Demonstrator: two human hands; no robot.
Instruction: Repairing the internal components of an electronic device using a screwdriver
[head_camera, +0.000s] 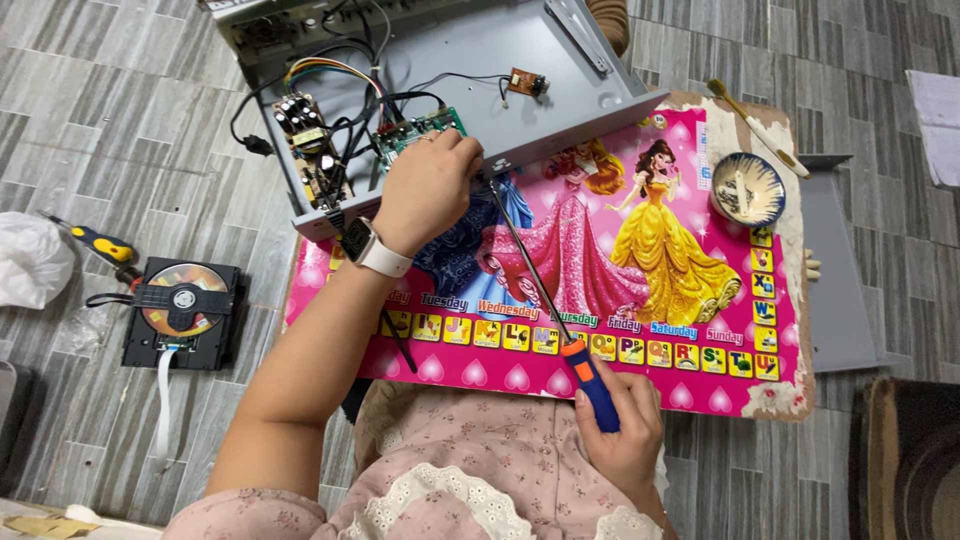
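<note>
My left hand (428, 185), with a white smartwatch on the wrist, rests on a green circuit board (415, 129) at the front edge of an opened grey metal device case (560, 60). My right hand (620, 432) grips the blue and orange handle of a long screwdriver (535, 285). Its thin shaft runs up and left, and the tip meets the case's front edge beside my left fingers. The case lies partly on a pink cartoon-printed low table (600, 330). Another circuit board (308, 140) with capacitors and coloured wires sits at the case's left.
A black disc drive unit (183, 312) with a disc and white ribbon cable lies on the tiled floor at left, near a yellow-handled tool (100, 242) and a white plastic bag (30, 260). A small bowl (748, 188) and a brush (757, 127) sit at the table's right; a grey panel (835, 270) lies beyond.
</note>
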